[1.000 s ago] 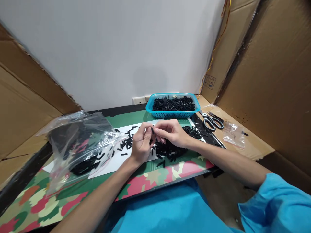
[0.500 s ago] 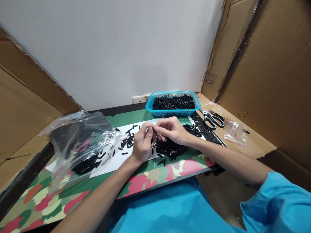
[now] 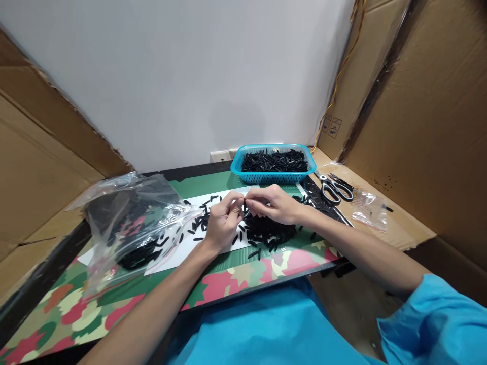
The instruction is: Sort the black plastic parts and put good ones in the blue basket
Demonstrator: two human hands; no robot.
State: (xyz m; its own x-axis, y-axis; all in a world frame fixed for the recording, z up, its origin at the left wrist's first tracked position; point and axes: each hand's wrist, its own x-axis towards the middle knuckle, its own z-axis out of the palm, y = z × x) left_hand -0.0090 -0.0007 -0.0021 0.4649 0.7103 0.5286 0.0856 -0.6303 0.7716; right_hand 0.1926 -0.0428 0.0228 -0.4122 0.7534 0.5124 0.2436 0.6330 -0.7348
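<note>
My left hand [image 3: 225,219] and my right hand [image 3: 273,204] meet over the middle of the table, thumbs and forefingers pinched together. Between the fingertips is a small black piece [image 3: 244,201], mostly hidden; its exact kind does not show. Beneath my right hand lies a heap of small black strip-like pieces [image 3: 271,232]. More loose black pieces [image 3: 198,224] are scattered on a white sheet [image 3: 171,257] to the left of my left hand. Further left, a clear plastic bag [image 3: 133,213] lies with a bunch of the same black pieces inside.
A blue plastic basket [image 3: 274,177] full of black pieces stands at the back. To the right lie scissors [image 3: 335,190], thread snips [image 3: 340,180] and a small clear bag [image 3: 369,210] on cardboard. Cardboard walls [image 3: 426,116] rise at both sides; a white wall [image 3: 182,76] is behind.
The fingertips have come closer together around the small black piece, and my right fingers have straightened a little. The whole view has shifted slightly; the other things stay put.
</note>
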